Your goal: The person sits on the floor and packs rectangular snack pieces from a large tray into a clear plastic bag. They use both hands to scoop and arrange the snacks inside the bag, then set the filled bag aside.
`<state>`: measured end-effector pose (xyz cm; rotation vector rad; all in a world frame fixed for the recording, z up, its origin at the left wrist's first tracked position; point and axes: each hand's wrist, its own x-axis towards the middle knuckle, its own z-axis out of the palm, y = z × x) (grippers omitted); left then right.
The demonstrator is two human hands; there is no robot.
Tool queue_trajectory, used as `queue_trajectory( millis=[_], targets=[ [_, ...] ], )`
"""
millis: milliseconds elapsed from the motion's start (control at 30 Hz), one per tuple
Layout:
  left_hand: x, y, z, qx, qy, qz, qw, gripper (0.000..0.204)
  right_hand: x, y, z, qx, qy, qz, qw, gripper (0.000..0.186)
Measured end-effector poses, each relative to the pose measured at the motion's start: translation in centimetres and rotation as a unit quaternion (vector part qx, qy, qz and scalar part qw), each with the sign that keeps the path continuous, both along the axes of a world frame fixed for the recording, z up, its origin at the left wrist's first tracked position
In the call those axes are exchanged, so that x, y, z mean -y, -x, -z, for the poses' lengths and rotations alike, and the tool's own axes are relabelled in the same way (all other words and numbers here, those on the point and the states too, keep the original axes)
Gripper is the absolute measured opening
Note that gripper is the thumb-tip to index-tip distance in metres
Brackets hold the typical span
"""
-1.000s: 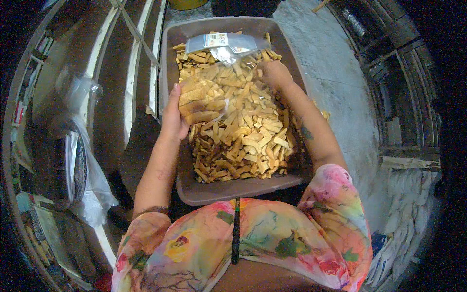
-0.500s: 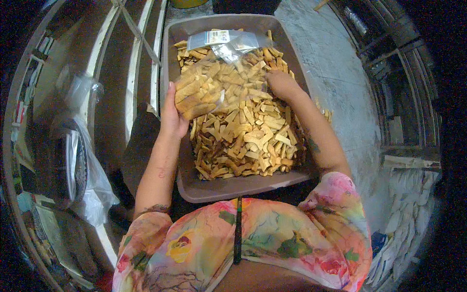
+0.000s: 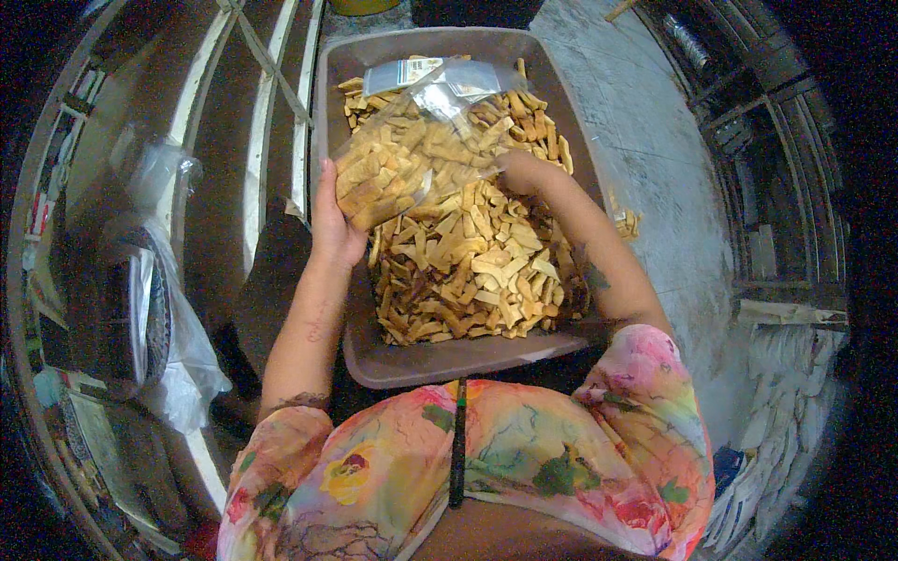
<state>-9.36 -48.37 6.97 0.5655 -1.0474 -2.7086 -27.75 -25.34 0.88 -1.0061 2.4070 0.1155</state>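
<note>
A grey-brown plastic tub (image 3: 398,366) holds a heap of golden-brown, strip-shaped snack pieces (image 3: 468,271). My left hand (image 3: 337,220) is closed around the lower end of a clear plastic bag (image 3: 388,173), which is partly filled with the same pieces and lies tilted above the heap. At the bag's far right edge, my right hand (image 3: 526,174) is curled, its fingertips hidden; what they hold does not show. Flat, clear-and-blue printed packets (image 3: 472,79) rest on the pieces at the tub's far end.
Left of the tub stands a frame of pale bars (image 3: 257,140), with crumpled clear plastic (image 3: 187,374) by it. A few pieces (image 3: 627,222) lie beyond the tub's right wall, on the grey floor (image 3: 655,178). Dark shelving (image 3: 767,187) runs along the right.
My right hand has moved left and slightly nearer, from the pieces by the tub's right side to the bag's edge. The left hand keeps its hold on the bag, almost unmoved.
</note>
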Motion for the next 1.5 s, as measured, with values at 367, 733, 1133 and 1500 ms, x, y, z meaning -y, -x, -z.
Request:
queue_trajectory(
  millis=[367,733,1133,1500],
  targets=[
    [0.0,0.0,-0.1,0.019,-0.017,-0.013,1.000,0.052,6.6,-0.4,1.7,-0.169,0.169,0.032,0.971,0.031],
    [0.1,-0.1,-0.2,-0.020,-0.038,-0.015,0.999,0.053,6.7,0.0,1.2,-0.215,0.262,-0.236,0.911,0.026],
    [0.2,0.2,0.2,0.006,-0.026,0.015,1.000,0.058,3.6,0.7,0.3,-0.120,0.232,-0.156,0.953,0.026],
    [0.1,0.3,0.2,-0.001,-0.043,0.021,0.999,0.059,4.0,0.4,-3.6,0.068,0.320,0.094,0.940,0.044]
  ],
)
